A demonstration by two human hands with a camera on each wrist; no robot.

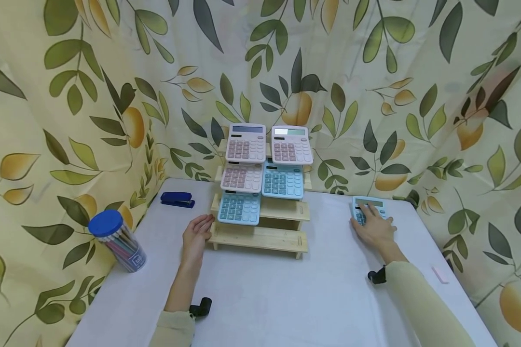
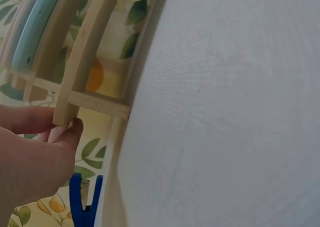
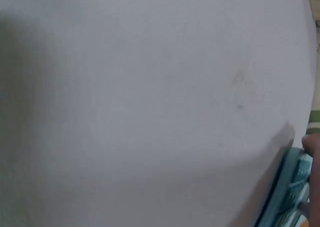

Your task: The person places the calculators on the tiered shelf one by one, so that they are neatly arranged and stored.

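right hand: my right hand lies palm down on the light blue calculator at the far right of the table, fingers straight over its keys, gripping nothing.
right wrist view: only the blue calculator's edge and a fingertip show at the right border.
left hand: my left hand is relaxed and loose, fingertips touching the left end of the stepped pale wooden rack; in the left wrist view my thumb meets the end of a wooden slat, without curling round it.
rack: it stands at the far middle of the table and holds five calculators leaning on its steps.
top step: two pink calculators side by side.
middle step: one pink calculator on the left, one blue on the right.
lower step: one blue calculator on the left, just beside my left fingers.
stapler: a dark blue stapler lies left of the rack, far side.
pen tub: a clear round tub with a blue lid, full of coloured pens, stands near the left edge.
table: white tabletop under everything.
eraser: a small pink block lies near the right edge.
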